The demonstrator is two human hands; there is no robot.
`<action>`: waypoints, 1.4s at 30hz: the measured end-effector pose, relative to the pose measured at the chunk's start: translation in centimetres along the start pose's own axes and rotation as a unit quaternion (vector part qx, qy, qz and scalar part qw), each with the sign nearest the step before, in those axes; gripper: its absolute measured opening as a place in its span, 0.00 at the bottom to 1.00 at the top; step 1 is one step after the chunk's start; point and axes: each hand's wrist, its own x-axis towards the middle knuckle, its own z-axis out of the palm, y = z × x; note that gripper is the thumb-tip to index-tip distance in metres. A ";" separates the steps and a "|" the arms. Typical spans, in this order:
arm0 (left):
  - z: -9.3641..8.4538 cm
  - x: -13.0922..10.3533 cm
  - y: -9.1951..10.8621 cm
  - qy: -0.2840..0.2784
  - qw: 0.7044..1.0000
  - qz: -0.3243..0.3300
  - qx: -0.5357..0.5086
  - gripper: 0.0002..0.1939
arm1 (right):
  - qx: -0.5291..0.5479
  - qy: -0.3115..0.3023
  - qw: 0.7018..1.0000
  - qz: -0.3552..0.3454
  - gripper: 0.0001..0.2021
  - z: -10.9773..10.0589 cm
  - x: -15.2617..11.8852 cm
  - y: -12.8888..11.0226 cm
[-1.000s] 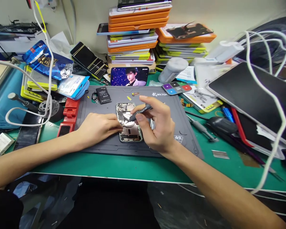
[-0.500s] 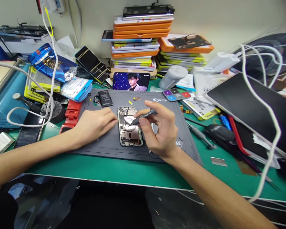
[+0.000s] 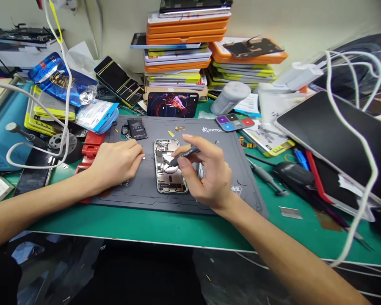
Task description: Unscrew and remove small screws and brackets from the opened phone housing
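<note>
An opened phone (image 3: 170, 183) lies on the dark grey work mat (image 3: 139, 195), its inner parts showing. My right hand (image 3: 206, 173) grips a slim dark-handled tool (image 3: 184, 156), whose thin pointed tip is over the middle of the phone; whether it touches is hard to tell. Left of the phone, my left hand (image 3: 119, 163) rests on the mat with its fingers curled together. A tiny white speck shows by its fingertips, and anything inside them is hidden. Behind it lies a black battery (image 3: 137, 128). Small silvery parts (image 3: 200, 170) are partly covered by my right hand.
A lit phone screen (image 3: 172, 105) stands behind the mat, before stacked orange and yellow cases (image 3: 186, 36). At left are a red clamp (image 3: 91, 149) and a looping white cable (image 3: 68, 89). A grey screwdriver (image 3: 267, 177) and a black panel (image 3: 336, 140) lie right.
My left hand has drawn back leftward from the phone's edge. My right hand keeps the tool over the phone. The view has shifted slightly, and the standing screen shows a different picture.
</note>
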 end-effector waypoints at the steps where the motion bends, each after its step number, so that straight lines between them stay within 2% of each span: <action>1: 0.1 0.0 -0.2 0.002 1.000 -0.007 -0.007 0.13 | -0.002 0.000 1.000 0.001 0.28 0.0 0.0 0.0; 11: 0.2 0.1 -0.6 -0.013 0.999 0.029 -0.003 0.16 | -0.010 -0.019 1.000 -0.010 0.28 -0.1 -0.2 0.1; 26: 0.1 -0.1 -0.7 -0.047 0.998 0.041 -0.010 0.17 | -0.005 -0.009 1.000 -0.026 0.29 -0.2 -0.1 0.1; 30: 0.2 0.1 -0.9 -0.032 0.998 0.013 -0.051 0.17 | 0.004 -0.010 0.999 -0.031 0.29 -0.3 -0.1 0.1; 35: 0.2 0.3 -1.2 0.028 0.994 -0.028 -0.104 0.14 | 0.003 -0.007 1.000 -0.027 0.29 -0.3 0.0 0.1; 42: 0.0 0.5 -0.7 0.032 0.997 0.055 -0.039 0.13 | -0.014 -0.013 0.999 -0.032 0.28 -0.3 -0.2 0.1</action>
